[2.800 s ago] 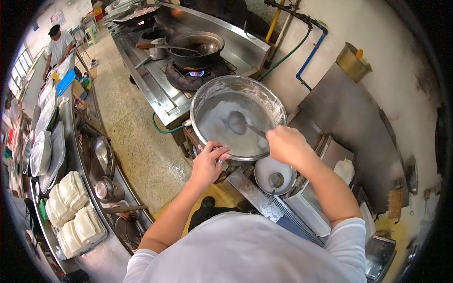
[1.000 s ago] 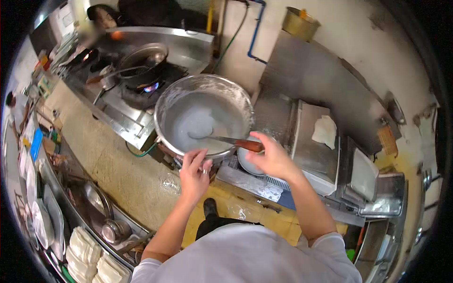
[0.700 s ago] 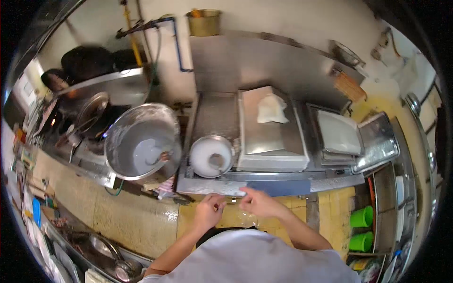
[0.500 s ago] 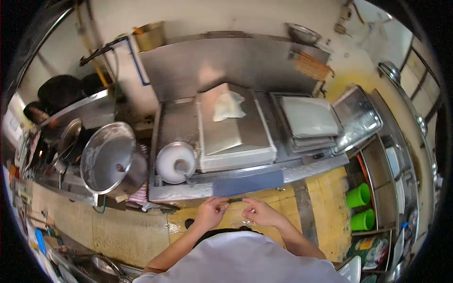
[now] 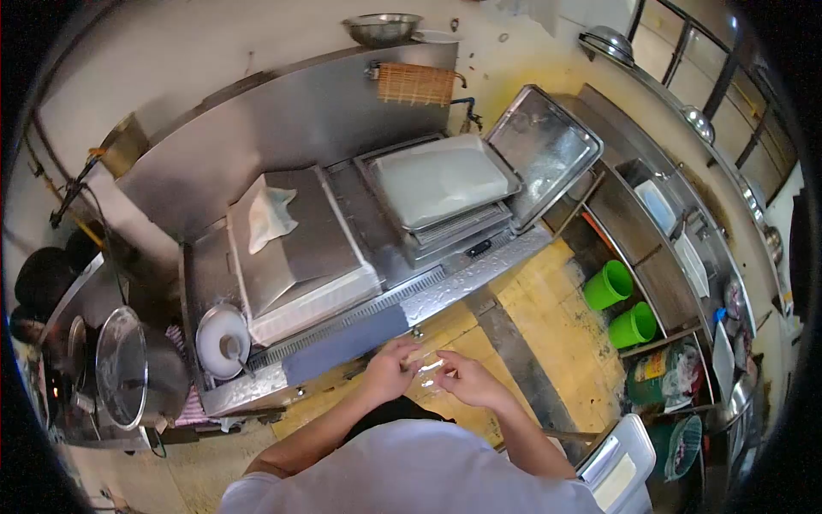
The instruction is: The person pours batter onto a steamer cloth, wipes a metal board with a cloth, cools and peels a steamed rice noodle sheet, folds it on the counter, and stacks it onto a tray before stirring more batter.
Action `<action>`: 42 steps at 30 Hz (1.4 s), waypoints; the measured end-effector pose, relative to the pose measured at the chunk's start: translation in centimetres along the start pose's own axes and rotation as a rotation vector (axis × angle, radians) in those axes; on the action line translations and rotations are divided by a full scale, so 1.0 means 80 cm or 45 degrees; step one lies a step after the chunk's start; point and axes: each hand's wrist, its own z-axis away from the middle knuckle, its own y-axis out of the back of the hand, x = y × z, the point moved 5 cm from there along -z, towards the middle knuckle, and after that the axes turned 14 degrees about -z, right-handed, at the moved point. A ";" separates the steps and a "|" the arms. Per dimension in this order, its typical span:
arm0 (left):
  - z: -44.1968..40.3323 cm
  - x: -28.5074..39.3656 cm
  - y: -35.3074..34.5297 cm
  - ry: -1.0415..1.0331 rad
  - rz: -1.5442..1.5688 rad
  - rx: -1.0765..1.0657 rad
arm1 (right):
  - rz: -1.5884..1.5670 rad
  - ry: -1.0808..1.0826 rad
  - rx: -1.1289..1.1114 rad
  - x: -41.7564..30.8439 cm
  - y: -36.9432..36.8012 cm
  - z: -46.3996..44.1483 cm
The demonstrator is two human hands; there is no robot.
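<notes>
My left hand [image 5: 392, 370] is held in front of my waist, over the yellow floor, with its fingers curled in toward the thumb. Facing it a short way off is my right hand [image 5: 469, 379], its fingers bent and its index fingertip near the thumb. Small bright patches show in the gap between them; I cannot tell whether they are a clear, thin item or glints from the wet floor. Neither hand touches the steel counter [image 5: 445, 297], whose front edge lies just beyond them.
On the counter sit a steel cover with a white cloth [image 5: 271, 218], stacked trays [image 5: 441, 184] and a white bowl [image 5: 221, 330]. A flat metal tray [image 5: 548, 154] leans at right. Large pots [image 5: 128, 368] stand left. Green cups [image 5: 608, 285] lie on a right shelf.
My view has turned to the right, so the counter and pots have shifted left and the right-hand shelves show more. Both hands stay before my waist, with fingers a little more curled.
</notes>
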 end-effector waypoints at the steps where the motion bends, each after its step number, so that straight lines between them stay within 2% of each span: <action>1: -0.015 -0.001 -0.009 -0.003 0.033 -0.021 | -0.021 -0.033 0.019 0.003 0.011 -0.004; 6: -0.112 -0.007 -0.030 0.019 -0.044 -0.035 | -0.065 -0.131 0.075 0.005 0.068 -0.040; 8: -0.164 -0.023 -0.040 0.003 -0.095 -0.021 | 0.029 -0.135 0.078 0.003 0.099 -0.065; 12: -0.291 -0.054 -0.045 -0.017 -0.188 0.069 | 0.099 -0.279 0.046 -0.015 0.157 -0.119; 15: -0.387 -0.078 -0.049 -0.123 -0.315 0.231 | 0.232 -0.270 0.050 -0.003 0.190 -0.160; 18: -0.477 -0.094 -0.049 -0.065 -0.450 0.200 | 0.280 -0.258 0.048 -0.009 0.216 -0.192; 22: -0.565 -0.145 -0.070 0.141 -0.726 0.006 | 0.250 -0.300 0.039 -0.011 0.237 -0.216; 26: -0.580 -0.187 -0.095 0.248 -0.770 -0.153 | 0.252 -0.309 0.011 0.038 0.260 -0.238; 29: -0.573 -0.192 -0.100 0.250 -0.732 -0.168 | 0.256 -0.170 0.189 0.065 0.296 -0.279; 32: -0.564 -0.176 -0.099 0.190 -0.763 -0.111 | 0.297 0.198 0.449 0.036 0.342 -0.347; 34: -0.561 -0.167 -0.099 0.175 -0.825 -0.121 | 0.433 0.432 0.461 0.016 0.371 -0.408; 35: -0.559 -0.165 -0.100 0.170 -0.797 -0.126 | 0.518 0.567 0.435 0.013 0.381 -0.444; 36: -0.556 -0.164 -0.100 0.170 -0.774 -0.124 | 0.573 0.532 0.327 0.016 0.389 -0.482; 39: -0.550 -0.162 -0.098 0.263 -0.757 -0.093 | 0.830 0.749 0.108 -0.003 0.394 -0.562; 40: -0.547 -0.162 -0.099 0.303 -0.759 -0.091 | 0.940 0.555 -0.083 0.001 0.391 -0.582; 42: -0.544 -0.159 -0.102 0.358 -0.808 -0.058 | 1.093 0.514 -0.257 0.027 0.388 -0.606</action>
